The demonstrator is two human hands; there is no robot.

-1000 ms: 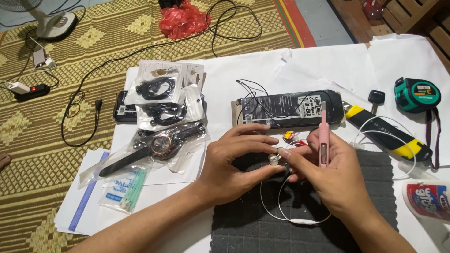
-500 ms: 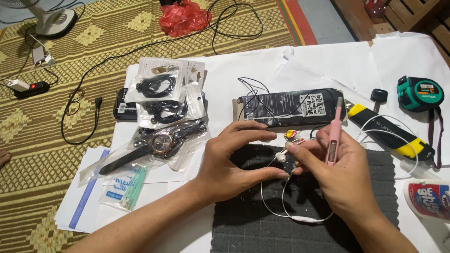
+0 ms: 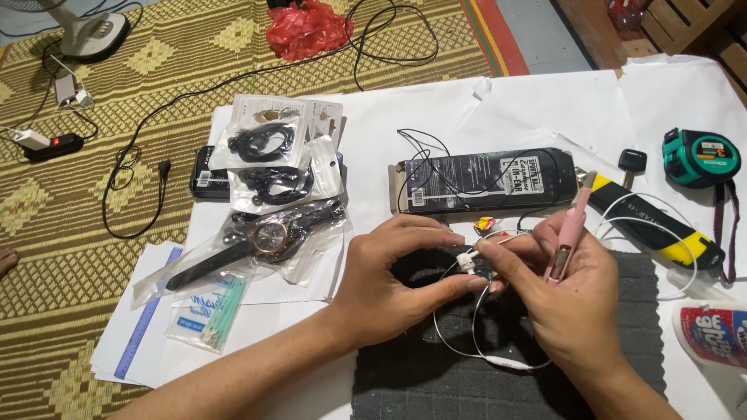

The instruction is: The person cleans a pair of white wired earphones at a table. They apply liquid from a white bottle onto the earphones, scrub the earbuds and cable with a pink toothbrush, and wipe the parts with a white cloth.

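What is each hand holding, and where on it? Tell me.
Both hands pinch a white earbud: the left hand between thumb and fingers, the right hand at its wire end. The right hand also grips a pink tool near its lower end.

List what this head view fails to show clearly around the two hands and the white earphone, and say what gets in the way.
- White earphone: mostly covered by the fingertips of the left hand and right hand.
- Pink tool: its tip is hidden in the right hand.
- White tube: cut off by the right edge.
- Small red-yellow piece: too small to identify.
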